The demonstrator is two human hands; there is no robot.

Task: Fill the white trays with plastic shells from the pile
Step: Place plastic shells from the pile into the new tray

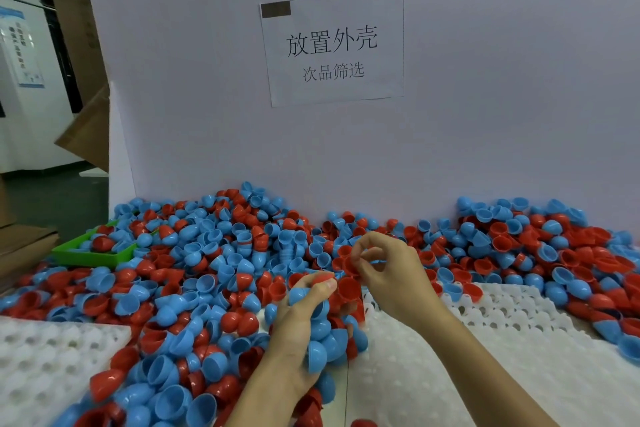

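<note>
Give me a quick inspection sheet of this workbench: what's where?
Surface: white trays, right tray and left tray, pockets mostly unfilled.
Job's things: pile of red and blue shells spilling over both trays.
Clutter: green tray at left, holding shells.
Hands: left hand grips several shells; right hand pinches a red shell.
Cables: nothing seen.
Surroundings: white board with paper sign; cardboard boxes at left.

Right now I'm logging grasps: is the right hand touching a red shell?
Touching. The head view shows the right hand with thumb and fingers pinching the rim of a red shell above the pile.
</note>
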